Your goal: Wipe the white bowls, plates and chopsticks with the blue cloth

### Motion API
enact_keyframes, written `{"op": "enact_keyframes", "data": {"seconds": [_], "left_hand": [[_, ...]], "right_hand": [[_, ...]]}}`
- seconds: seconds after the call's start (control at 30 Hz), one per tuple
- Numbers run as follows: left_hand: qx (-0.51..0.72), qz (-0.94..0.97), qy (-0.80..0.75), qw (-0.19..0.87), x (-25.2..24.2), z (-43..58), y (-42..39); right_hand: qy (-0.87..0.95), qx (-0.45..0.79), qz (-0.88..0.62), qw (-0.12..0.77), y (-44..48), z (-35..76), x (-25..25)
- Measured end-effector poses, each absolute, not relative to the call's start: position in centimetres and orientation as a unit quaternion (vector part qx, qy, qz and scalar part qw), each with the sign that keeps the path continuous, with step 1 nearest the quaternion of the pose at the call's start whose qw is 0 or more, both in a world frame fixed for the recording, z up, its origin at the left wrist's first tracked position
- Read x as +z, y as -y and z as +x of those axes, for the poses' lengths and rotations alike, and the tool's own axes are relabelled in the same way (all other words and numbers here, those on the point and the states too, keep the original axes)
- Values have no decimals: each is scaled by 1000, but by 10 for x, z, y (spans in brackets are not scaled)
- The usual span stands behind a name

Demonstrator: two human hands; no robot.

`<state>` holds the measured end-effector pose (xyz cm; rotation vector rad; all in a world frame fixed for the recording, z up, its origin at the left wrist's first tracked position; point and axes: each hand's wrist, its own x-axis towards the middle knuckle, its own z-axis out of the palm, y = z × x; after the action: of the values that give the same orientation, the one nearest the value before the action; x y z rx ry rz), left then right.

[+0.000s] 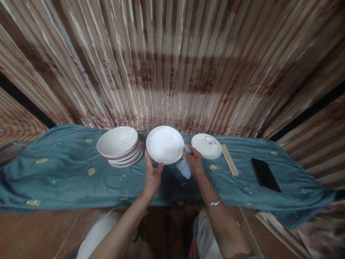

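Note:
A white plate (165,144) is held up over the middle of the cloth-covered table, tilted a little toward me. My left hand (153,175) grips its lower left edge, thumb at the near rim and the other fingers at the side and partly hidden. At the right rim, my right hand (193,160) pinches a light blue cloth (184,167) against the plate; part of the cloth hangs down below the fingers. Left of the plate stands a stack of white bowls (118,144) with red bands. Close by my right hand lies a small flower-patterned plate (207,145).
To the right of the patterned plate lie wooden chopsticks (230,159), with a black phone (265,174) farther right. A green patterned tablecloth (72,183) covers the table. Pleated curtains (167,64) hang right behind its far edge.

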<state>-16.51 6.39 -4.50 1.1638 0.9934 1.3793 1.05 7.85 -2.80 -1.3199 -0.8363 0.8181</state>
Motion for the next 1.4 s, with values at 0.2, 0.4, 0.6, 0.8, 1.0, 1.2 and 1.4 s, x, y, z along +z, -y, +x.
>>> {"op": "enact_keyframes", "data": {"seconds": [0.2, 0.4, 0.6, 0.8, 1.0, 1.2, 1.4], "left_hand": [[572, 371, -375, 628, -26, -167, -59], [569, 315, -371, 662, -11, -178, -57], [532, 329, -377, 683, -12, -176, -49], [485, 364, -372, 703, -21, -167, -33], [451, 373, -362, 725, -23, -161, -27], [453, 366, -364, 727, -27, -163, -28], [474, 354, -362, 721, -27, -170, -31]], "right_hand": [[357, 406, -543, 642, -67, 10, -36], [443, 327, -585, 595, -58, 18, -31], [516, 29, -636, 574, -50, 40, -15], [649, -38, -610, 453, -54, 29, -33], [686, 74, -598, 406, -59, 7, -45], [732, 223, -509, 395, -56, -13, -34], [762, 310, -414, 390, -48, -17, -23]]}}
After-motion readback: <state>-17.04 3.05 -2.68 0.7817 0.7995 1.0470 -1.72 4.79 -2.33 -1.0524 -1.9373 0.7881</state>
